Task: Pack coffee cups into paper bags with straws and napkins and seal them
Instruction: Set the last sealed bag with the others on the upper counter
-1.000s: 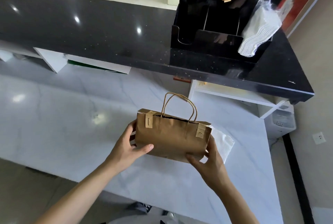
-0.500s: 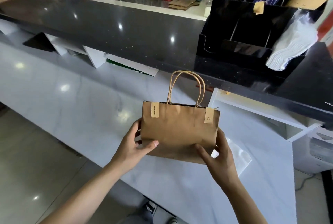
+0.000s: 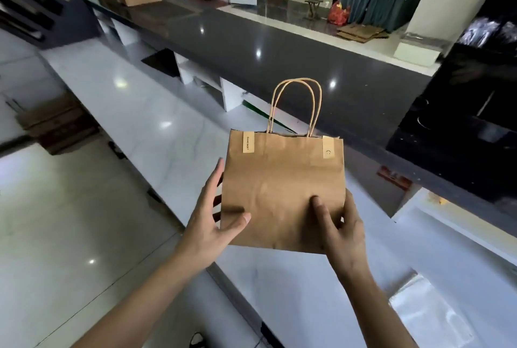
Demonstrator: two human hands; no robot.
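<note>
1. White marble worktop [image 3: 173, 135] lies below me.
2. My left hand [image 3: 208, 224] and right hand [image 3: 340, 231] each pinch a lower corner, thumbs in front.
3. Between them the brown paper bag [image 3: 282, 185] hangs upright above it, handles [image 3: 295, 104] up.

The brown paper bag [image 3: 282, 191] hides its own contents and the fingers of both hands behind it. The black acrylic organiser [image 3: 472, 101] is cut off at the right edge. The clear plastic wrapper [image 3: 428, 311] on the white marble counter [image 3: 307, 291] blurs out.
</note>
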